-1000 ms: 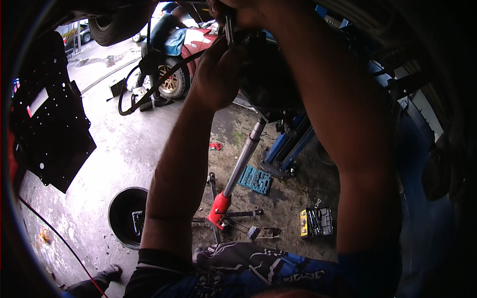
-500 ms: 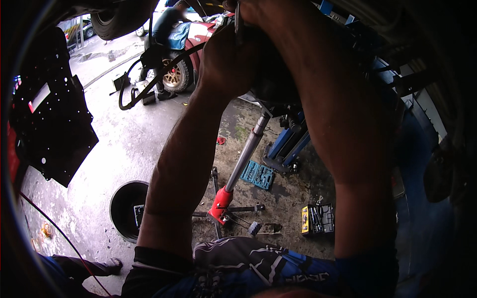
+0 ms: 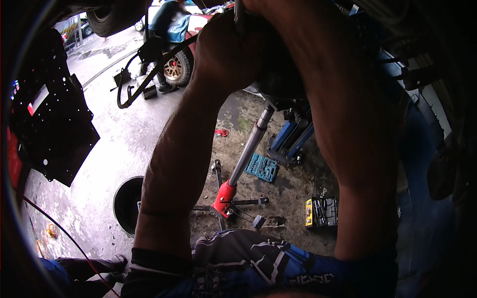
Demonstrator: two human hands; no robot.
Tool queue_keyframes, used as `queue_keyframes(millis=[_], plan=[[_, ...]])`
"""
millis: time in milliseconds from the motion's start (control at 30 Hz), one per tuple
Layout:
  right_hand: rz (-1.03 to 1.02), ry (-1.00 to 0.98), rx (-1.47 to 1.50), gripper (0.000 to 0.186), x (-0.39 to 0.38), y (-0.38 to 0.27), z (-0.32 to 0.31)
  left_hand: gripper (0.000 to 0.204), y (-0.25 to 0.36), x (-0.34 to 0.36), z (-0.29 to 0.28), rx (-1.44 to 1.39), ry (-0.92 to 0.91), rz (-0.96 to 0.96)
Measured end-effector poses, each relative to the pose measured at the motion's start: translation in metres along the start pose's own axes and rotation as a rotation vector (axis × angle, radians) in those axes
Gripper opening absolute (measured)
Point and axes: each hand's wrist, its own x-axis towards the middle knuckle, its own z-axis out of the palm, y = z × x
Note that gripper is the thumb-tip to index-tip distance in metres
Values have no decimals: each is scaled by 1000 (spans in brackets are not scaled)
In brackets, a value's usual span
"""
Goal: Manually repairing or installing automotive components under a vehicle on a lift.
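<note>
My left hand [image 3: 223, 52] is raised at the top centre, fingers curled closed around the lower end of a slim metal tool [image 3: 239, 14]. My right hand [image 3: 256, 6] is at the top edge beside the tool's upper part, its fingers cut off or shadowed. A black hose with brackets [image 3: 169, 55] loops out to the left of my left hand. Behind both hands is a dark vehicle component [image 3: 278, 74], its detail hidden in shadow, above a red-based jack with a steel column [image 3: 224, 196].
A perforated black panel [image 3: 54, 129] hangs left, above a black bin [image 3: 125, 203]. A teal socket case [image 3: 261, 167], toolbox [image 3: 321, 212] and blue lift equipment [image 3: 288, 139] stand below. A person [image 3: 164, 22] works at a red car [image 3: 196, 25]; another person's legs [image 3: 84, 265] show lower left.
My hands have shifted slightly upward in the picture with the tool, and the left has edged right. The floor items appear a little higher. More of the other person's legs shows at lower left.
</note>
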Motion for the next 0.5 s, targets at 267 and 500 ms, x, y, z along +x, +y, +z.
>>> queue_keyframes(millis=[267, 500], plan=[[-25, 114, -78, 25, -4, -7, 14, 13, 17, 0, -12, -519, -24, -490], [-797, 144, -826, 16, 19, 39, 2, 15, 11, 5, -5, -230, 0, -233]])
